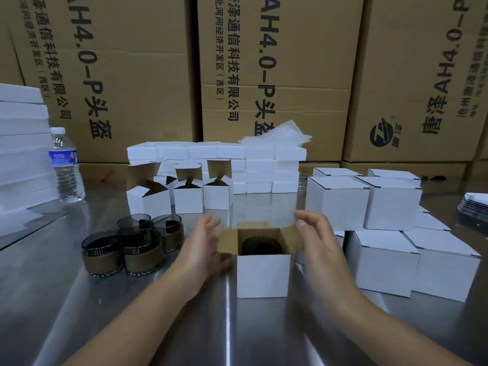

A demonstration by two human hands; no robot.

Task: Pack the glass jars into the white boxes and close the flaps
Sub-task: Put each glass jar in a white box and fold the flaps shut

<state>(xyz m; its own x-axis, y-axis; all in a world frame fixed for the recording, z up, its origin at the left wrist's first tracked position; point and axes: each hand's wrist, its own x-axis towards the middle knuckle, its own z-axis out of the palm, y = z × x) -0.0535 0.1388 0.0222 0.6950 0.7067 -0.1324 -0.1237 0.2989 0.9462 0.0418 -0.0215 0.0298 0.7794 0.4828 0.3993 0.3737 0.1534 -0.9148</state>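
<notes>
A white box (pixel 262 276) stands open on the steel table in front of me, its brown flaps spread. A dark glass jar (pixel 260 245) sits inside it. My left hand (pixel 204 241) is at the box's left flap, fingers apart, touching or nearly touching it. My right hand (pixel 315 233) is at the right flap, with the thumb and fingers by the flap's edge. Several smoky glass jars with brown bands (pixel 132 247) stand in a cluster to the left. Three more open white boxes (pixel 184 196) stand behind.
Closed white boxes (pixel 380 244) are stacked on the right. A wall of small white boxes (pixel 258 167) and large brown cartons (pixel 277 75) stand at the back. A water bottle (pixel 66 167) and white foam sheets (pixel 21 143) are at the left.
</notes>
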